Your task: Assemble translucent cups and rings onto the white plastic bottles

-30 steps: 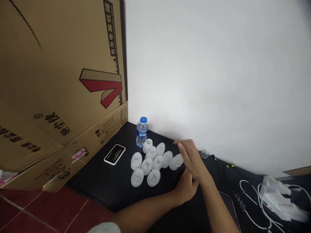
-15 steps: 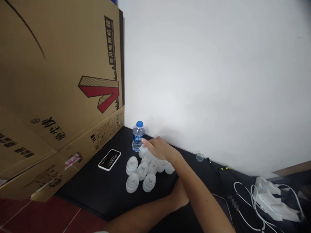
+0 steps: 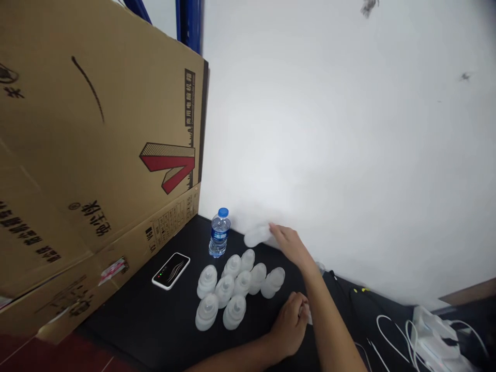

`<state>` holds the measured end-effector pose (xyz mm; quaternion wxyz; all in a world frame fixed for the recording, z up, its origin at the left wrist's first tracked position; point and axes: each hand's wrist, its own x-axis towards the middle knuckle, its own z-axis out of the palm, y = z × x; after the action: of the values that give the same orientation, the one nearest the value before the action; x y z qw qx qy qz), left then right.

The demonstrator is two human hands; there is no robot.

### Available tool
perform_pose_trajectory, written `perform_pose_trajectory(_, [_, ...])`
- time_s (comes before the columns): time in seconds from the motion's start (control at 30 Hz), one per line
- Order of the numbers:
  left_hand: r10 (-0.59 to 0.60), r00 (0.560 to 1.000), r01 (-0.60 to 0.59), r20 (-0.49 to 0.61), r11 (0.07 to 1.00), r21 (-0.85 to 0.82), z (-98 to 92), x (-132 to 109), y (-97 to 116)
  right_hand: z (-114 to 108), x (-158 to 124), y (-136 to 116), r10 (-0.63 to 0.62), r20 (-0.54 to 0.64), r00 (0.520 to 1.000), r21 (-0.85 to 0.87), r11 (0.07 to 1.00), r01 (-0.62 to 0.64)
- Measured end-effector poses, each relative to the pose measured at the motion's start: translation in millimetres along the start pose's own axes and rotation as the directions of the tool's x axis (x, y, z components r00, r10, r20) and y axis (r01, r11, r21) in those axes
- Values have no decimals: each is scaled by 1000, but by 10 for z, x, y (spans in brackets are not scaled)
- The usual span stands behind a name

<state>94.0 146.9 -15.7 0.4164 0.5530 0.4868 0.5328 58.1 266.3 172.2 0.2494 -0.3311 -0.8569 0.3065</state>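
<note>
My right hand (image 3: 289, 243) is raised near the wall, fingers closed on the end of a frosted white plastic piece (image 3: 257, 236). That piece is tilted and smeared by motion. Lower down, over the near right of the table, my left hand (image 3: 290, 320) has its fingers curled round a small whitish piece (image 3: 309, 312), mostly hidden by the fingers and the right forearm. Left of my hands, several frosted white plastic pieces (image 3: 225, 290) with round, stepped shapes stand close together in a cluster. The rightmost white piece (image 3: 273, 282) sits nearest my left hand.
A water bottle (image 3: 219, 233) with a blue cap stands behind the cluster. To its left lies a white-rimmed black device (image 3: 171, 270). A large cardboard box (image 3: 96, 170) rises at the left. White cables and a white bag-like bundle (image 3: 437, 336) lie at the right on the black table (image 3: 147, 320).
My right hand has moved from above the cluster up and right, now carrying a white piece. My left hand shows more, its curled fingers uncovered. The view has shifted.
</note>
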Motion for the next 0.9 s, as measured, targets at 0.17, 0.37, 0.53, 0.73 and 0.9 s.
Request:
perform_pose_trajectory(0.17, [-5,996,4,-84,1000,-8,49,43,-52,-312,-662,612,263,-498,826,492,870,20])
perform_pose_trajectory(0.37, [-103,983,67,-154,973,-222,24,49,-77,-278,-1455,989,657,-414,630,895,421,149])
perform_pose_trajectory(0.53, [-170,976,97,-136,898,-429,-21,84,-90,-56,-1857,1151,795,-173,582,981,193,28])
perform_pose_trajectory(0.73, [-203,973,129,-109,873,-470,-46,130,-115,482,-2202,1126,786,-217,579,953,299,-49])
perform_pose_trajectory(0.9, [-294,949,181,-115,804,-566,-72,154,-55,677,-2399,1038,530,-361,767,635,742,-214])
